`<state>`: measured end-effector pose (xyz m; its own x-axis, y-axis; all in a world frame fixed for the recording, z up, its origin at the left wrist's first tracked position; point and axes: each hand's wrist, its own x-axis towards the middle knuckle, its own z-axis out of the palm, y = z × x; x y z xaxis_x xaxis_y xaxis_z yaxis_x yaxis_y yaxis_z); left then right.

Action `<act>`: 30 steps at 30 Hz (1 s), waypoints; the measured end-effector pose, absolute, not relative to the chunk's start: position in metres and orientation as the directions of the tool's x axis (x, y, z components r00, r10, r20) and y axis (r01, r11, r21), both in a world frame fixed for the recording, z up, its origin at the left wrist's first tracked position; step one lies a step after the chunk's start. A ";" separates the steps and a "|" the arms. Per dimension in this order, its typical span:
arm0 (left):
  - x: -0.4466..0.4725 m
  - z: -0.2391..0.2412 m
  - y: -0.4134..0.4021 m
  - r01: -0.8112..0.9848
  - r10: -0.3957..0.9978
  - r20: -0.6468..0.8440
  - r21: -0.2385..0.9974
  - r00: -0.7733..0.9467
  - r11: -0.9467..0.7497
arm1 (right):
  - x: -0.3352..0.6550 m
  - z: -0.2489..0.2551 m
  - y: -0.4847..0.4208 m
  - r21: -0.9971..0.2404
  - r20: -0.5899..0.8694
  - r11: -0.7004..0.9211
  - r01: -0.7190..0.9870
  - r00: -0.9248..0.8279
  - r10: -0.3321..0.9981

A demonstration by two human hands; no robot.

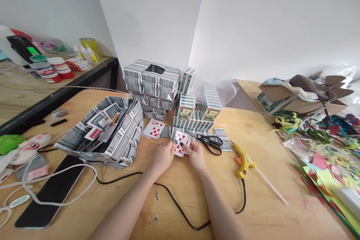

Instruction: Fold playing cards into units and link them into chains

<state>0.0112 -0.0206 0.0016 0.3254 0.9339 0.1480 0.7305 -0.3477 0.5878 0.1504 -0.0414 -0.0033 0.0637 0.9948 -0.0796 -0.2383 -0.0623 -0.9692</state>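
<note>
Between my two hands is a playing card (182, 140) with red hearts, face up above the table. My left hand (165, 154) pinches its left edge. On the right side, my right hand (195, 153) grips it, with the dark-nailed thumb lying on its face. Whether more than one card is held, I cannot tell. Just beyond lie fanned heart cards (154, 129) and patterned card backs (223, 139). Black-handled scissors (210, 142) rest on card backs to the right of my right hand.
A woven-card basket (128, 127) of scraps stands left, with stacked card-made boxes (153, 82) behind. Green card packs (194, 114) are piled at the back. A yellow glue gun (244, 163) with its black cord lies right; paper scraps (329, 180) cover the far right.
</note>
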 end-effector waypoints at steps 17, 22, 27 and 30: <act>0.004 0.009 -0.015 0.293 0.957 0.030 0.949 0.289 -0.118 | 0.155 -0.001 -0.040 -0.962 -0.082 -0.084 -0.261 -0.020 0.996; 0.007 0.009 -0.017 0.387 0.962 0.106 0.900 0.251 -0.200 | 0.154 -0.001 -0.040 -0.963 -0.092 -0.100 -0.250 -0.046 0.995; 0.005 0.005 -0.014 0.413 0.958 0.142 0.879 0.251 -0.238 | 0.151 -0.006 -0.040 -0.970 -0.077 -0.089 -0.228 -0.061 0.995; 0.006 0.002 -0.014 0.467 0.957 0.167 0.844 0.238 -0.263 | 0.148 -0.010 -0.038 -0.970 -0.039 -0.033 -0.239 0.019 0.999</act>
